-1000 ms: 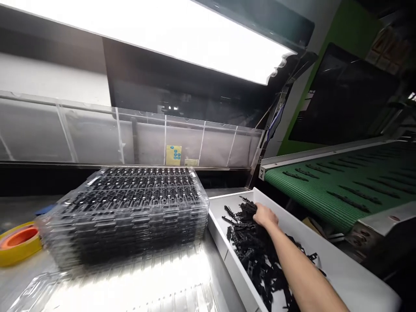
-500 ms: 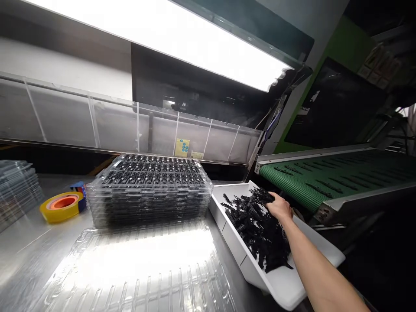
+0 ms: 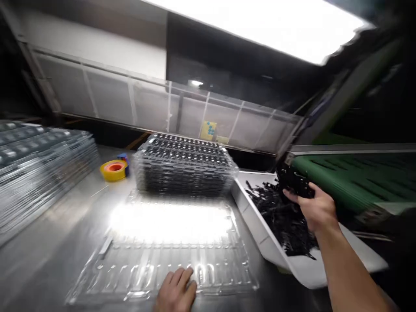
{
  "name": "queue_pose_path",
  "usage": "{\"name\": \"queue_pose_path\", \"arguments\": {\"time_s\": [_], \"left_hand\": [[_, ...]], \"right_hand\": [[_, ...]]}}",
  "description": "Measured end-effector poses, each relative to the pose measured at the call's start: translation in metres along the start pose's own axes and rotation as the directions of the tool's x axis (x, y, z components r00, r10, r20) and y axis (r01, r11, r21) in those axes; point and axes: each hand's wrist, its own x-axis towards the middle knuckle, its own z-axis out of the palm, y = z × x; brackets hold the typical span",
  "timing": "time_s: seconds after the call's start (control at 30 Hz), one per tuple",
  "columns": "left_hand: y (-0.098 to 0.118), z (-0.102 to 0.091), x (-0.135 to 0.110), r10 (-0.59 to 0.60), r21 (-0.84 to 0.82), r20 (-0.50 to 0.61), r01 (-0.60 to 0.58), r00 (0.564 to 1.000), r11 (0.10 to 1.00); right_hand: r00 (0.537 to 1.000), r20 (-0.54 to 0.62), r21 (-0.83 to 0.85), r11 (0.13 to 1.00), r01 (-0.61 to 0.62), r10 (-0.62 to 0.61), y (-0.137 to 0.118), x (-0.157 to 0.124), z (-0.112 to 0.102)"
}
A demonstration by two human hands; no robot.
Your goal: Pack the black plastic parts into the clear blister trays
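Observation:
My right hand [image 3: 316, 208] is closed around a bunch of small black plastic parts [image 3: 294, 180] and holds them just above the white bin [image 3: 260, 229], which is full of more black parts [image 3: 282, 216]. My left hand [image 3: 175, 290] lies flat, fingers stretched out, on the near edge of an empty clear plastic tray [image 3: 162, 247] on the steel table. Behind that tray stands a stack of clear trays filled with black parts [image 3: 183, 167].
A yellow tape roll with an orange core [image 3: 113, 170] lies at the back left. A pile of empty clear trays [image 3: 35, 169] fills the left side. A green conveyor belt [image 3: 354, 177] runs at the right behind the bin. A clear divider wall [image 3: 162, 108] spans the back.
My right hand has closed on a bunch of black parts and lifted it out of the bin. My left hand has come into view on the empty tray. The view has swung left.

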Motion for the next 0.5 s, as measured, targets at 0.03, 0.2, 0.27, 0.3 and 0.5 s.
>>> {"name": "queue_pose_path", "arguments": {"time_s": [0.03, 0.2, 0.27, 0.3, 0.5], "left_hand": [[0.003, -0.001, 0.002, -0.006, -0.010, 0.000, 0.006, 1.000, 1.000], [0.006, 0.008, 0.002, -0.036, 0.008, -0.043, 0.036, 0.998, 0.999], [0.005, 0.013, 0.000, -0.028, 0.028, -0.058, 0.030, 0.998, 0.999], [0.005, 0.015, -0.001, -0.023, 0.043, -0.073, 0.026, 0.997, 0.999], [0.004, 0.026, 0.001, -0.072, 0.112, -0.237, 0.101, 0.969, 0.989]], "right_hand": [[0.995, 0.097, 0.069, 0.997, 0.025, -0.032, -0.010, -0.025, 0.017], [0.628, 0.698, 0.372, 0.924, 0.091, -0.343, -0.070, -0.162, 0.124], [0.504, 0.754, 0.422, 0.898, 0.120, -0.422, -0.097, -0.201, 0.160], [0.454, 0.767, 0.443, 0.886, 0.136, -0.453, -0.108, -0.214, 0.171], [0.266, 0.837, 0.430, 0.875, 0.222, -0.479, -0.094, -0.198, 0.157]]}}
